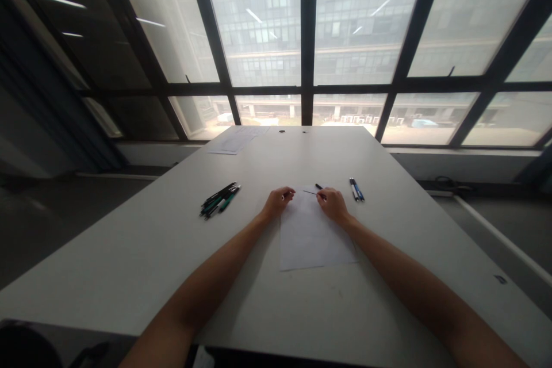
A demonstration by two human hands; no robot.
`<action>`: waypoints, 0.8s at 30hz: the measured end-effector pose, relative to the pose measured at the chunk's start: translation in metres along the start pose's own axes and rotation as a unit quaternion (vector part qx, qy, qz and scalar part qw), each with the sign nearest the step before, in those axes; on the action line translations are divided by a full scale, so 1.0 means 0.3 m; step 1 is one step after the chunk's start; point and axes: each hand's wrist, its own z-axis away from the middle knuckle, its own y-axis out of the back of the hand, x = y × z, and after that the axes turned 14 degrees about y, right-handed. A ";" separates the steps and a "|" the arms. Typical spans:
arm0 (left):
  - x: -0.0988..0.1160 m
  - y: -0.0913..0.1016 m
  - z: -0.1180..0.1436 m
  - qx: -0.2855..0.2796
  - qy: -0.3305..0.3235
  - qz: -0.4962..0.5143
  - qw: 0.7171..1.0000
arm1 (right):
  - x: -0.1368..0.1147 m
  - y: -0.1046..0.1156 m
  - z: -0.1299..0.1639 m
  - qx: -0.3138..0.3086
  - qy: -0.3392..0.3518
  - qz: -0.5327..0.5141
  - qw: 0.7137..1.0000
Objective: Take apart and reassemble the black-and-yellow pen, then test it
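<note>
A sheet of white paper (314,244) lies on the table under and between my hands. My right hand (334,204) is closed in a pinch on a thin dark stick that looks like a pen refill (309,192), its free end pointing left above the paper. Just behind those fingers a short dark piece (318,186), perhaps part of a pen, shows in part. Over the paper's left edge, my left hand (277,203) has its fingers curled together; a small pale spot shows among them, too small to name. A gap separates the two hands.
Several black and green pens (219,200) lie in a pile to the left on the white table (172,253). Blue and white pens (356,190) lie right of my right hand. Printed sheets (233,141) rest at the far left, and tall windows (267,23) stand beyond.
</note>
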 end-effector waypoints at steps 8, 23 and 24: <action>0.020 0.012 0.006 -0.001 -0.022 0.001 1.000 | -0.002 0.001 0.000 0.001 0.000 -0.006 1.000; 0.010 0.007 0.003 0.021 0.004 -0.015 1.000 | -0.002 0.001 -0.001 0.006 0.007 -0.006 1.000; 0.010 0.008 0.002 0.023 0.004 -0.017 1.000 | -0.003 0.001 -0.001 0.007 0.007 -0.007 1.000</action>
